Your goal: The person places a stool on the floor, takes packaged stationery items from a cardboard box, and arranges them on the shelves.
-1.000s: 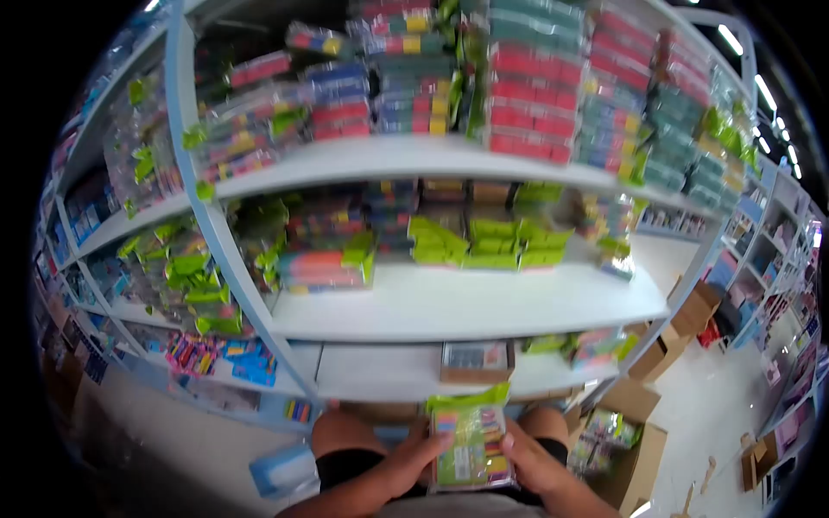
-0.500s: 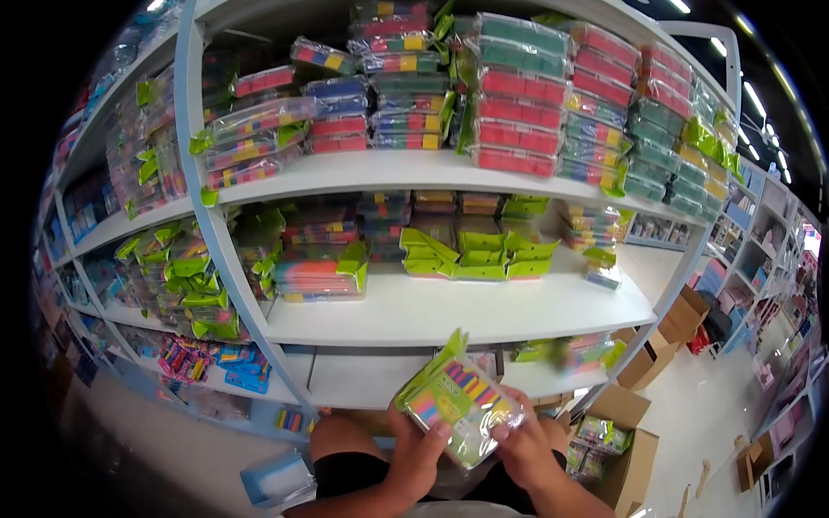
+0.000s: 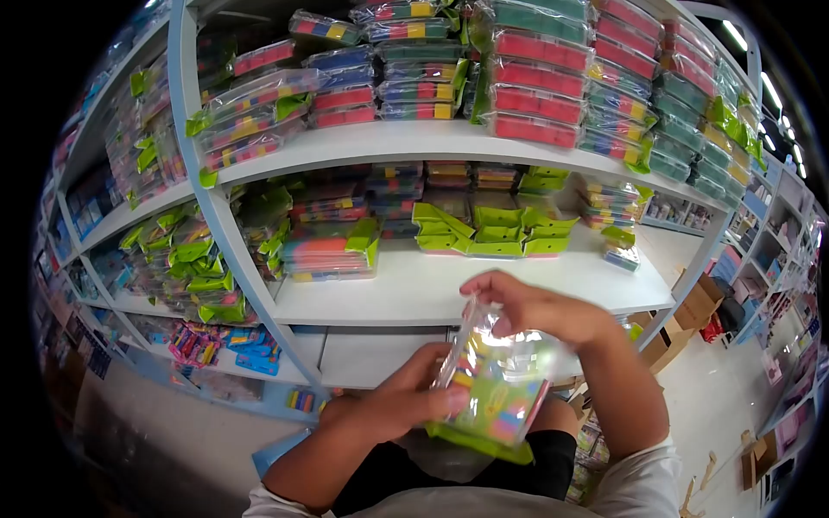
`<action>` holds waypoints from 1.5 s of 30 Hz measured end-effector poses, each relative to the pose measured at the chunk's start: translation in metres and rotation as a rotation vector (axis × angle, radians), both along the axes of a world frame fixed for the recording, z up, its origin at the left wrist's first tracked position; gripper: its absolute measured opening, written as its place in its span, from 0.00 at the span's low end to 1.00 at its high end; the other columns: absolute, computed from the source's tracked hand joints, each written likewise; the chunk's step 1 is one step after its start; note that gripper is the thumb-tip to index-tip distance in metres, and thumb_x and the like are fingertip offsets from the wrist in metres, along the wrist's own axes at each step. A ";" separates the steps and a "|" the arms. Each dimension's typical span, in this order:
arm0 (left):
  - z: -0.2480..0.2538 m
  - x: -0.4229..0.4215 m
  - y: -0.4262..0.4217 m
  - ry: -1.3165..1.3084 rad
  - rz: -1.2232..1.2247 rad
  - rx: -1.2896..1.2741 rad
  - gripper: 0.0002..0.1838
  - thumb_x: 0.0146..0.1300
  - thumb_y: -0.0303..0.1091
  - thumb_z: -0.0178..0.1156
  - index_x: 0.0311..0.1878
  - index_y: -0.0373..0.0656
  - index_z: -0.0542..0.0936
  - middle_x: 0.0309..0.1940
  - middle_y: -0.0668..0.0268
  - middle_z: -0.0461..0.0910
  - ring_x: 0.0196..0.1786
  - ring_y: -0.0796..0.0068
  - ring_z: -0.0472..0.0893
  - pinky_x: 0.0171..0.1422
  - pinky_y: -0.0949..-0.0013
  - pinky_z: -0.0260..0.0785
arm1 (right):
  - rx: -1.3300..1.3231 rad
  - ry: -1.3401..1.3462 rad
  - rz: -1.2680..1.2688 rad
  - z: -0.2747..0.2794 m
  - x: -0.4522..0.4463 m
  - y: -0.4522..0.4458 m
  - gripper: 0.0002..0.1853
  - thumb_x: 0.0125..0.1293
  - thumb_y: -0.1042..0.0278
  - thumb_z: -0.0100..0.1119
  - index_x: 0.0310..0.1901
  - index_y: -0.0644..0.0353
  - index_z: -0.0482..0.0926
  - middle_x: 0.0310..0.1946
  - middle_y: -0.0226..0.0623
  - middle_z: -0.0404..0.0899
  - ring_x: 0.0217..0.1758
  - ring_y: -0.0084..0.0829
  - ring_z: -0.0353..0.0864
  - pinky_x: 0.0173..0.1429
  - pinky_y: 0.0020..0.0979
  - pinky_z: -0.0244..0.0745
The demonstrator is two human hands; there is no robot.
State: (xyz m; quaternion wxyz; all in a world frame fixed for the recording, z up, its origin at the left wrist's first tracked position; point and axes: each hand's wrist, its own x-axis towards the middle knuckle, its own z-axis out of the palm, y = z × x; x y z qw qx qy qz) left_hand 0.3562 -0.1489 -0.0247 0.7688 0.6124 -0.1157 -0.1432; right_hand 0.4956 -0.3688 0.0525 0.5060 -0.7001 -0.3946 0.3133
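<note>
A clear plastic packet [image 3: 496, 388] with colourful blocks and a green label is held over the lap, its green flap now at the bottom. My left hand [image 3: 419, 393] grips its left side, thumb across the front. At the top edge, my right hand [image 3: 518, 306] is raised, with its fingers closed on the clear plastic. Behind the hands is a white shelf [image 3: 414, 281] bearing several green-topped packets [image 3: 492, 229] and a flat stack of coloured packets [image 3: 332, 250].
Stacks of red and green packets [image 3: 540, 82] fill the upper shelf. Pink and blue packs [image 3: 255, 345] lie on the lower left shelf. Cardboard boxes [image 3: 695, 302] stand on the floor at the right, and a blue item [image 3: 276, 451] lies at the lower left.
The packet has been turned so its green flap points down instead of up. My right hand has moved up from its right side to the top edge.
</note>
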 end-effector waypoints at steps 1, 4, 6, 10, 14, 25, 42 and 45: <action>0.003 0.008 0.001 0.000 0.003 0.001 0.42 0.66 0.46 0.67 0.74 0.35 0.58 0.63 0.52 0.73 0.63 0.66 0.75 0.68 0.59 0.69 | -0.014 0.044 -0.012 0.010 0.007 0.005 0.39 0.60 0.54 0.64 0.70 0.61 0.65 0.60 0.38 0.71 0.67 0.29 0.66 0.71 0.31 0.61; 0.017 0.038 0.007 -0.015 0.114 -0.170 0.38 0.66 0.49 0.63 0.71 0.36 0.64 0.59 0.55 0.76 0.59 0.64 0.80 0.60 0.61 0.76 | 0.180 0.112 -0.128 0.025 0.034 0.008 0.37 0.67 0.41 0.64 0.68 0.58 0.66 0.62 0.36 0.71 0.66 0.31 0.69 0.69 0.37 0.66; 0.043 0.048 0.009 0.047 0.177 -0.136 0.39 0.67 0.62 0.53 0.69 0.37 0.71 0.53 0.52 0.83 0.46 0.57 0.87 0.45 0.61 0.83 | 0.301 0.191 -0.199 0.023 0.041 0.012 0.39 0.66 0.41 0.64 0.69 0.58 0.65 0.60 0.36 0.73 0.65 0.32 0.71 0.68 0.39 0.66; 0.067 0.095 0.024 0.067 0.172 -0.220 0.42 0.68 0.70 0.47 0.65 0.40 0.75 0.51 0.53 0.85 0.41 0.56 0.88 0.41 0.63 0.83 | 0.599 -0.402 -0.438 -0.010 0.036 0.036 0.43 0.65 0.41 0.65 0.74 0.55 0.60 0.71 0.42 0.62 0.73 0.42 0.63 0.70 0.47 0.67; 0.086 0.139 0.028 0.045 0.293 -0.153 0.41 0.68 0.71 0.43 0.67 0.45 0.75 0.51 0.59 0.85 0.43 0.61 0.87 0.42 0.64 0.82 | 0.510 -0.947 -0.474 -0.022 0.043 0.064 0.53 0.56 0.56 0.76 0.77 0.60 0.53 0.73 0.55 0.55 0.76 0.53 0.58 0.76 0.47 0.59; 0.078 0.235 0.058 0.166 0.395 0.164 0.39 0.68 0.77 0.40 0.60 0.54 0.77 0.46 0.64 0.83 0.36 0.69 0.84 0.39 0.66 0.82 | 0.417 -1.102 -0.627 -0.035 0.123 0.090 0.40 0.57 0.69 0.73 0.70 0.60 0.64 0.66 0.60 0.65 0.71 0.61 0.65 0.71 0.47 0.66; 0.037 0.214 0.013 -0.537 0.802 0.219 0.34 0.75 0.59 0.53 0.66 0.36 0.68 0.46 0.54 0.80 0.36 0.67 0.84 0.37 0.65 0.78 | 0.465 -0.915 -0.736 -0.040 0.122 0.096 0.37 0.57 0.75 0.69 0.69 0.61 0.64 0.60 0.58 0.74 0.63 0.62 0.73 0.66 0.48 0.70; 0.042 0.211 0.017 -0.556 0.772 0.131 0.32 0.73 0.57 0.56 0.65 0.37 0.71 0.39 0.57 0.81 0.34 0.70 0.81 0.37 0.64 0.76 | 0.424 -0.970 -0.778 -0.037 0.122 0.102 0.39 0.57 0.75 0.70 0.70 0.61 0.63 0.60 0.61 0.74 0.62 0.63 0.74 0.65 0.50 0.71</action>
